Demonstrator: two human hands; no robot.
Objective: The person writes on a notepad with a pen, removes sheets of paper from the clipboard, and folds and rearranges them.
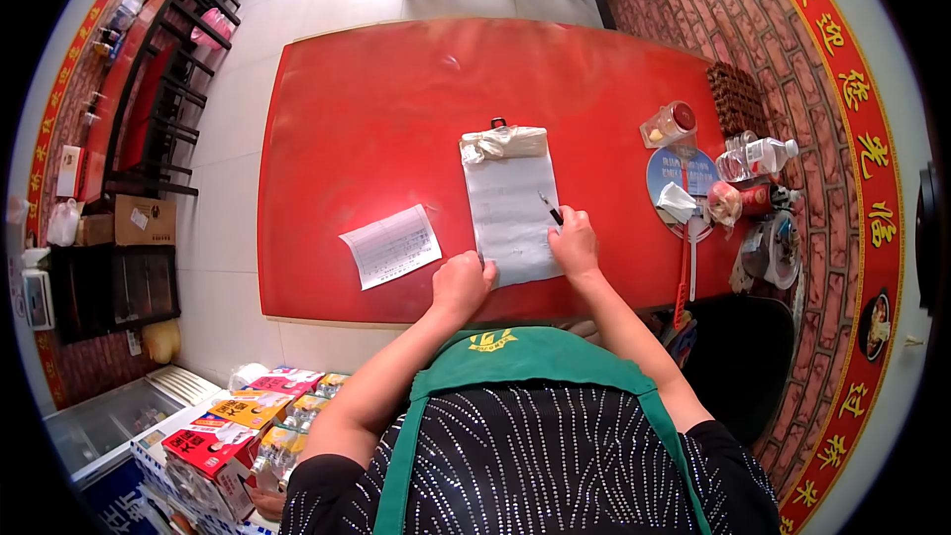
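In the head view a clipboard [505, 141] lies on the red table [376, 109], with white paper [510, 203] on it and its clip at the far end. My right hand [576, 241] holds a black pen [551, 209] over the paper's right edge, the pen's silver end pointing up and left. At the lower left corner of the paper rests my left hand [463, 280], its fingers curled at the edge; what they grip is hidden. A separate sheet with handwriting [392, 247] lies to the left of the clipboard.
On the table's right side are a red-lidded jar [680, 119], a blue round fan [674, 170], a plastic bottle [768, 159], a red fly swatter [682, 282] and a woven basket [735, 99]. A brick wall borders the right. Boxed drinks [213, 446] stand lower left.
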